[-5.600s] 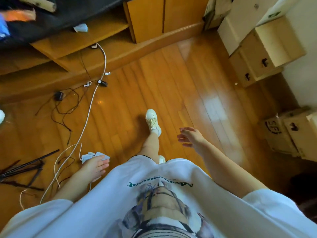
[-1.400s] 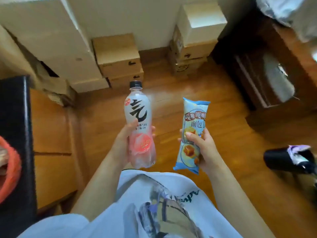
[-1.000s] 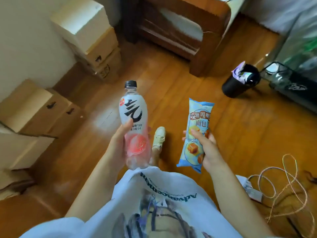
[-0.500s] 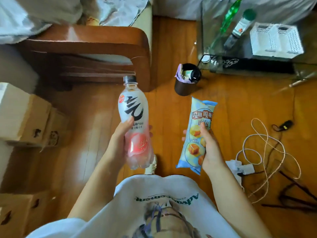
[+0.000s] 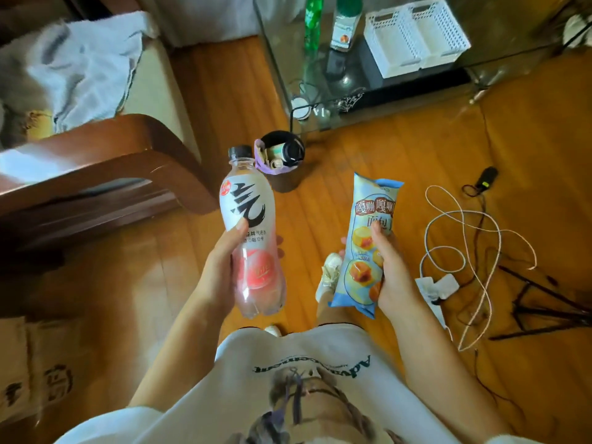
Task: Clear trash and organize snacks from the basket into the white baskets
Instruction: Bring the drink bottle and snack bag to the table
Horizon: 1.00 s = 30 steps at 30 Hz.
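Observation:
My left hand (image 5: pixel 221 270) grips a clear drink bottle (image 5: pixel 251 232) with a black cap and a white and pink label, held upright. In my right hand (image 5: pixel 392 277) is a long light-blue bread snack packet (image 5: pixel 368 225), also upright. Two white perforated baskets (image 5: pixel 416 35) stand side by side on the glass table (image 5: pixel 320 104) at the top right, well beyond both hands. A small dark trash bin (image 5: pixel 282 177) with rubbish in it stands on the floor just past the bottle.
A green bottle (image 5: pixel 312 24) and a green-capped bottle (image 5: pixel 344 27) stand on the glass table left of the baskets. A wooden armchair (image 5: pixel 105 161) with a grey cloth (image 5: pixel 83 65) is at the left. Cables (image 5: pixel 464 251) and a tripod (image 5: pixel 544 309) lie at the right. Cardboard boxes (image 5: pixel 28 373) sit bottom left.
The view has swung around from the boxes and wall toward the glass table, and the baskets and trash bin are nearer. Both hands keep the bottle and the packet.

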Motion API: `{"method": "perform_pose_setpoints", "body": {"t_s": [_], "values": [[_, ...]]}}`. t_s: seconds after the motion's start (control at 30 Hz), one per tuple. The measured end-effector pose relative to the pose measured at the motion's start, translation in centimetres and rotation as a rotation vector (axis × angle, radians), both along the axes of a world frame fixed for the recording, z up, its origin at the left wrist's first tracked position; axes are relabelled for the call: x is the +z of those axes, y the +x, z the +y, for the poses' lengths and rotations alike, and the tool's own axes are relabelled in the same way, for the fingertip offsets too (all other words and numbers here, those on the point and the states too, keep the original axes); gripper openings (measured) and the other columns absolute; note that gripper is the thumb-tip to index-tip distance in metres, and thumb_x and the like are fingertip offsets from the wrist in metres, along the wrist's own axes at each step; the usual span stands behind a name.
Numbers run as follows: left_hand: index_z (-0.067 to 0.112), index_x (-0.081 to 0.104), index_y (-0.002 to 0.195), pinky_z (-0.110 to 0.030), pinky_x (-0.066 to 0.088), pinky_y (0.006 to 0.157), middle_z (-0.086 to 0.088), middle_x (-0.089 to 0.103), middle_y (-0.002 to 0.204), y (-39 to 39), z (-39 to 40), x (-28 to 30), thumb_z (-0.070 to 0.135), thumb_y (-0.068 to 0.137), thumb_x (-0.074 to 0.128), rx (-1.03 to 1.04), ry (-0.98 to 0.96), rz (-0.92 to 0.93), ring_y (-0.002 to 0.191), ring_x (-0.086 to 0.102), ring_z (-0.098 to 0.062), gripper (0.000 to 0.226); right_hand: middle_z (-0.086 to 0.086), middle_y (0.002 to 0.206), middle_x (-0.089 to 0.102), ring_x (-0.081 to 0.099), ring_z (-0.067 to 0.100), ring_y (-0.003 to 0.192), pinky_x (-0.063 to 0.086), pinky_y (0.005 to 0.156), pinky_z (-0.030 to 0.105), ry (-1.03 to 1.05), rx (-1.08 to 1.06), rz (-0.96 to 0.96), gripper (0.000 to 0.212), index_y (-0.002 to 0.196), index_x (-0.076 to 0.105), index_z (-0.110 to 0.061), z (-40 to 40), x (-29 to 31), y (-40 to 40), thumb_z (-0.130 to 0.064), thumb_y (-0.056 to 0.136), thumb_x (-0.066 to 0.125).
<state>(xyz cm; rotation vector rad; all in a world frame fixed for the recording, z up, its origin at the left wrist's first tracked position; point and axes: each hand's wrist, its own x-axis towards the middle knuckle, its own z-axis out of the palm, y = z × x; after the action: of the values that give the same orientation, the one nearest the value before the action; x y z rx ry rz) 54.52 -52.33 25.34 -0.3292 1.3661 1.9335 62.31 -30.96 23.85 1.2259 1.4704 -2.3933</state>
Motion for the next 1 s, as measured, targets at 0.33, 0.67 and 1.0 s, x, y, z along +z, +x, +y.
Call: {"method": "perform_pose_setpoints", "body": {"t_s": [0.33,0.67,1.0], "values": [[0.009,0.064,0.104,-0.031,0.056,0.06,-0.011,0.072,0.081,-12.8,18.7,1.4,0.049,0.066,0.062,-0.054,0.068,0.041,0.069,0.069,-0.022,0.055,0.001,0.093,0.073,0.072,0.015,0.076,0.053,0.066,0.03,0.041,-0.073,-0.018,0.073,0.118,0.057,-0.024,17.0,1.2,-11.4,-0.06,0.055,0.065],[0.009,0.069,0.094,-0.031,0.057,0.059,-0.012,0.071,0.079,-22.6,27.3,0.4,0.052,0.044,0.083,-0.005,0.117,-0.057,0.067,0.069,-0.022,0.068,0.002,0.086,0.075,0.071,0.016,0.072,0.055,0.058,0.026,-0.004,-0.041,0.011,0.061,0.109,0.06,-0.023,26.4,0.1,-22.2,-0.056,0.059,0.066],[0.014,0.072,0.092,-0.032,0.058,0.064,-0.009,0.072,0.081,-38.2,36.0,0.1,0.049,0.056,0.078,0.027,0.135,-0.003,0.072,0.069,-0.021,0.05,0.007,0.103,0.07,0.069,0.019,0.086,0.053,0.073,0.033,0.045,-0.03,-0.012,0.072,0.122,0.057,-0.014,36.0,0.1,-38.1,-0.054,0.062,0.063]]}}
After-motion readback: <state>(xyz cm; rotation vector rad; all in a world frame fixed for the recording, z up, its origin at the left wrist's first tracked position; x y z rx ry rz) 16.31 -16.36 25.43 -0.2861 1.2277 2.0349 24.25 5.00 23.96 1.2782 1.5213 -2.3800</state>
